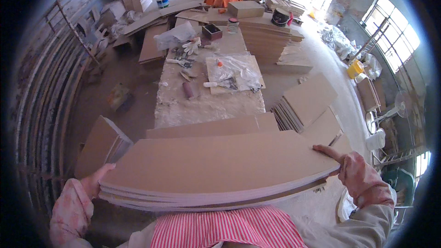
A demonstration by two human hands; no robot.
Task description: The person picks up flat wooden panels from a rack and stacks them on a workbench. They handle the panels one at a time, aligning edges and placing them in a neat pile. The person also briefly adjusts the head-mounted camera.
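A stack of several long brown boards with pale edges (pixel 216 165) is held level across my front, just above a red-and-white striped cloth over my body (pixel 225 227). My left hand (pixel 95 179) grips the stack's left end, thumb near the top edge. My right hand (pixel 328 156) grips the right end, fingers along the top corner. Just beyond lie another long board (pixel 206 131) and the near end of a dusty worktable (pixel 183 110).
The table carries a plastic-covered board (pixel 234 71), purple roll (pixel 188 90), gloves (pixel 191 47) and box (pixel 212 31). Board piles stand at left (pixel 92 149), right (pixel 305 98) and behind (pixel 259 41). Metal racks (pixel 43 105) line the left wall; a fan (pixel 398 104) stands right.
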